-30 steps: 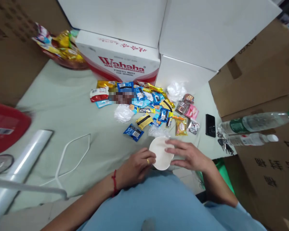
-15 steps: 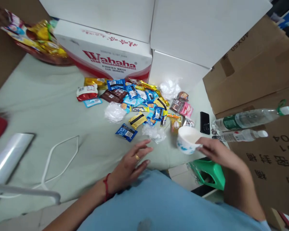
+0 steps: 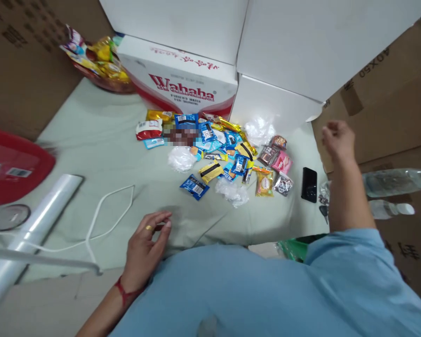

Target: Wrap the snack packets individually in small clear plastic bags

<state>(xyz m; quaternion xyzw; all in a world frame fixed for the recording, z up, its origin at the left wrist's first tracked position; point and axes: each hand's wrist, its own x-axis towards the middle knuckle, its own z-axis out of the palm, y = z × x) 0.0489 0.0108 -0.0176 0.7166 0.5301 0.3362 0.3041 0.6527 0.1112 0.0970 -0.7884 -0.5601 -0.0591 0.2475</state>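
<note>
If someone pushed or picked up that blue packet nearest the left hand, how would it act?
The blue packet lies flat on the pale green cloth, so it would probably slide rather than roll. Its wrapper looks like thin film, so it may crinkle a little. It is smaller than the left hand, so probably light, though its contents are hidden.

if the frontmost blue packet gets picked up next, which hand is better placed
Probably the left hand: loosely curled, it is nearer the blue packet, while the right hand is off past the phone.
</note>
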